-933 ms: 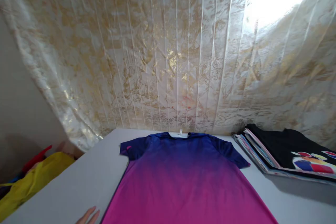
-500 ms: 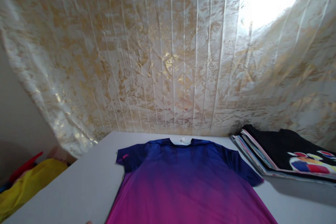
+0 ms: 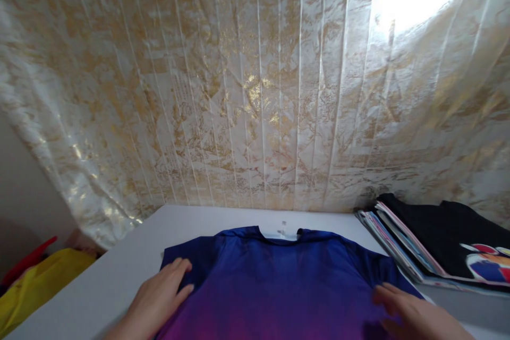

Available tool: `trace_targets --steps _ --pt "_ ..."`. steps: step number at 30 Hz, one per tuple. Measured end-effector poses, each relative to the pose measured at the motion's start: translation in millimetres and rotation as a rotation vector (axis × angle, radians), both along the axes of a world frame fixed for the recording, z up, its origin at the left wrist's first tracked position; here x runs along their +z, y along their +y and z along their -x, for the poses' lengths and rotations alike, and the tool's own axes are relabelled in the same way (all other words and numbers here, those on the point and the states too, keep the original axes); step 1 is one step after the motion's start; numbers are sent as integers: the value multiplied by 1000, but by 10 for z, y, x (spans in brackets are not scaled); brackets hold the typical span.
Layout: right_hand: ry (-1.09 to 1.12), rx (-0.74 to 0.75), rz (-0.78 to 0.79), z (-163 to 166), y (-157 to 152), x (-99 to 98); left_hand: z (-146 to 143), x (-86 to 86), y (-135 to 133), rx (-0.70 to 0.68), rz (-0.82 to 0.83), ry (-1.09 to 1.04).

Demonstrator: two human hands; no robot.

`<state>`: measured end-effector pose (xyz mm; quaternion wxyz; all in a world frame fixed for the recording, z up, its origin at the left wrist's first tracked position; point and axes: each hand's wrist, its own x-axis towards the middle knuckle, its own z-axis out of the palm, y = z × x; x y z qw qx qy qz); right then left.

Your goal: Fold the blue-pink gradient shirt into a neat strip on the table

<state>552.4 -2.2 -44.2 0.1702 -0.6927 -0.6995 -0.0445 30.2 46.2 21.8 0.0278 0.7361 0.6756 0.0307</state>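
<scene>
1. The left hand (image 3: 159, 297) lies flat, fingers spread and open, palm down on the shirt's (image 3: 279, 276) left sleeve near its edge; it grips nothing, and the flat press looks meant to hold or smooth the cloth against the tabletop (image 3: 115, 281).
2. The right hand (image 3: 414, 313) rests likewise at the shirt's right sleeve, fingers extended and loosely apart, open, closed on nothing; its palm is partly cut off by the frame edge.
3. The shirt lies spread face down or face up, I cannot tell which, in the middle of the tabletop; its collar (image 3: 281, 234) points away from the person; blue at the shoulders, it shades to purple nearer the body; a hand on each side keeps it flat and square.
4. To the right, just beside the shirt's sleeve, sits a stack (image 3: 438, 244) of folded garments, a black printed one on top.
5. To the left, off the tabletop's edge, a yellow cloth (image 3: 35, 287) lies heaped with something red.
6. Behind hangs a gold-and-white curtain (image 3: 255, 90), brightly lit at its upper right.
</scene>
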Motion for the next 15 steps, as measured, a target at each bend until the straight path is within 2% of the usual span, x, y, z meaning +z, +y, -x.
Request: trace_targets --steps 2,5,10,15 --pt "-27 150 191 260 489 228 -306 109 457 0 -18 11" --pt "-68 61 222 569 1124 383 -635 69 1025 22 -18 25" --pt "-41 -37 224 597 1794 240 -739 -75 1621 63 56 42" --pt "9 -101 214 475 2143 95 -701 -98 1994 60 146 4"
